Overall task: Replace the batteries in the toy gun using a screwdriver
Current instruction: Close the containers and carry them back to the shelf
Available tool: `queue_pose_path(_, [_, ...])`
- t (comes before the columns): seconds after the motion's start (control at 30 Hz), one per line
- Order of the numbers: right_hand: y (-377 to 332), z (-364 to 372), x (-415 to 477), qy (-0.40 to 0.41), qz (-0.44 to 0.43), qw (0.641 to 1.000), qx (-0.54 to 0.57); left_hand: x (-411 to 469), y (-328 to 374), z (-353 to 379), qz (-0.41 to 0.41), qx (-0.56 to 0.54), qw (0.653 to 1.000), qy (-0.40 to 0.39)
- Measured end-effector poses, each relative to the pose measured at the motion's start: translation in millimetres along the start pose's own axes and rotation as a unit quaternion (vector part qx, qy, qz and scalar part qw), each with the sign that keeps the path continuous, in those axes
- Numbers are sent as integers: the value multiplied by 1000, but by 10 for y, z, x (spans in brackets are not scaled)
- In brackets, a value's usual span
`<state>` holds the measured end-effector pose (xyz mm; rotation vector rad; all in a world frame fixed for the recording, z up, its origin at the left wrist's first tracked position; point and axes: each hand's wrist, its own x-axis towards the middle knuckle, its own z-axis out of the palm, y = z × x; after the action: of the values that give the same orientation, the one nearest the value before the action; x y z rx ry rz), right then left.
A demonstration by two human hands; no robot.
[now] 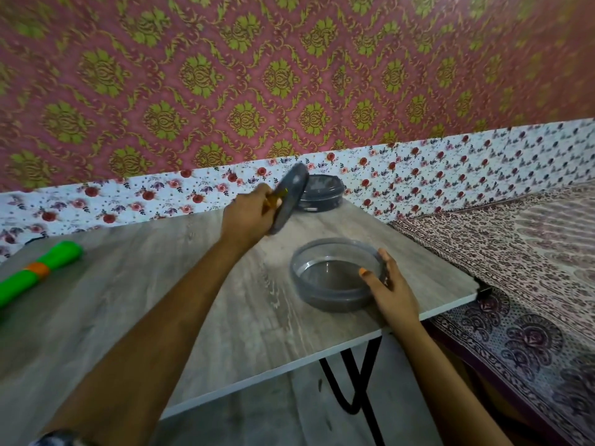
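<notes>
The green toy gun (38, 268) with an orange band lies at the table's far left, partly cut off by the frame edge. My left hand (249, 214) is raised over the middle of the table and grips a tilted grey lid (289, 196) together with an amber screwdriver handle (273, 198); the screwdriver's shaft is hidden. An open round grey container (335, 278) stands near the table's right front edge. My right hand (391, 284) holds its right rim, thumb hooked over the edge and fingers along the outer wall. What lies inside it is unclear, and no batteries are visible.
A second round grey container (320, 194) stands at the back of the wooden table (128, 310), against the floral wall strip. The table's right edge ends near a patterned bedspread (515, 268). Black metal table legs (357, 381) show below the front edge.
</notes>
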<state>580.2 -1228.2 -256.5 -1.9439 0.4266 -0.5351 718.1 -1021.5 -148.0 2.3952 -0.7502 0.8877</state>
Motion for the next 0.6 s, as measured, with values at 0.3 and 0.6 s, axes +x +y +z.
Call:
queue_pose_path(0.3, [-111, -19, -76, -16, 34, 999, 7, -388, 84, -251, -456, -550, 700, 10])
queue_pose_path(0.6, [-231, -84, -171, -51, 53, 994, 75, -688, 152, 207, -520, -473, 706, -89])
